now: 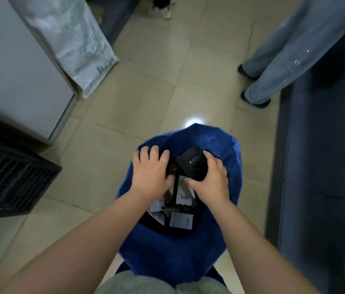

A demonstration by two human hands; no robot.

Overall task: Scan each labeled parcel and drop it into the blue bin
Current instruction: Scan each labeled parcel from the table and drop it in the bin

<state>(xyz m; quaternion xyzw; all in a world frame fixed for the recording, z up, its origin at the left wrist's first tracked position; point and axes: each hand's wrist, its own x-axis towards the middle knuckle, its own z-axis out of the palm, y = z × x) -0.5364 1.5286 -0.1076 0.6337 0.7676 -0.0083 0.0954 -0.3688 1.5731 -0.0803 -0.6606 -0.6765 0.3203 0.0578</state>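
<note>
A black scanner (pixel 192 164) is held in the right hand (pixel 209 179), with the fingers wrapped round its far side and the thumb pressed against its near end; the small lenses on its back are turned upward. Just beside it, the left hand (pixel 150 172) is laid over a dark parcel (pixel 170 166), the fingers bent across its top and the thumb tucked at its near edge, so that the parcel is gripped between them. Only a small part of this parcel can be seen between the two hands, and no label on it can be made out. Both hands are held over the mouth of the blue bin (pixel 220 141), whose soft rim is seen beyond and to either side of them. Directly beneath the hands and nearer the body, several labelled parcels (pixel 181 220) are piled inside the bin, dark with white labels facing up. Far beyond the right hand, a person's legs in light jeans (pixel 284 60) are seen on the tiled floor (pixel 146 92). To the left of the left hand, well apart, a black crate (pixel 8 177) is placed, and a white sack (pixel 78 39) is leant beyond it.
</note>
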